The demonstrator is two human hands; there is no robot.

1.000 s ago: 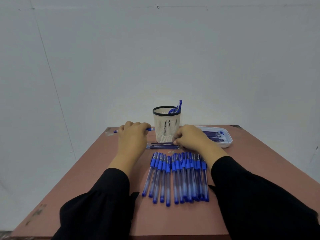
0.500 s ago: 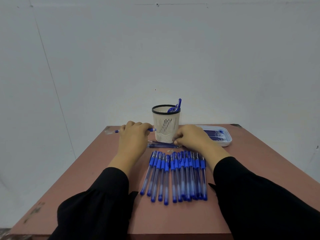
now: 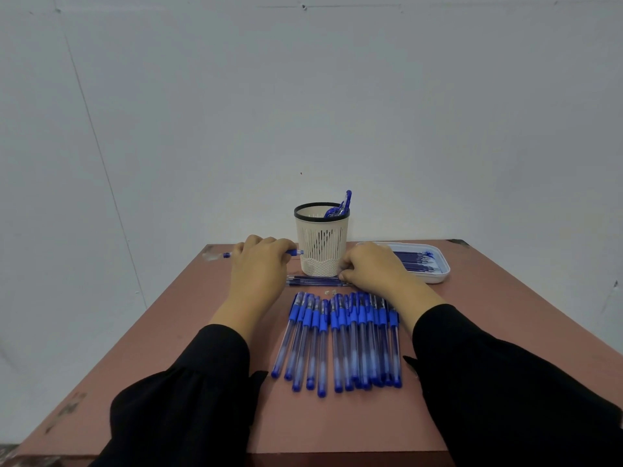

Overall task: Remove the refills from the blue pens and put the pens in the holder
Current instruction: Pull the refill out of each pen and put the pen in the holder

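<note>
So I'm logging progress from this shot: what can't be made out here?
Head view only:
- Pen count inside the holder: its wall hides all but the blue tops.
- Right hand fingertips: curled under, so any grip on the loose refills is hidden.
- Refills in the white tray: too small to count.

Reddish-brown surface point(image 3: 488, 332) against a pale wall point(image 3: 303, 112).

The surface shows scuffed, worn patches near its left front edge and a dark chip at its far right corner. A white tray point(image 3: 441, 278) with rounded corners sits at the far right of it. Two tiny pale bits point(image 3: 330, 292) lie loose near the middle. The wall carries a thin slanted line on the left, a faint seam along the top and a few small dark specks.
</note>
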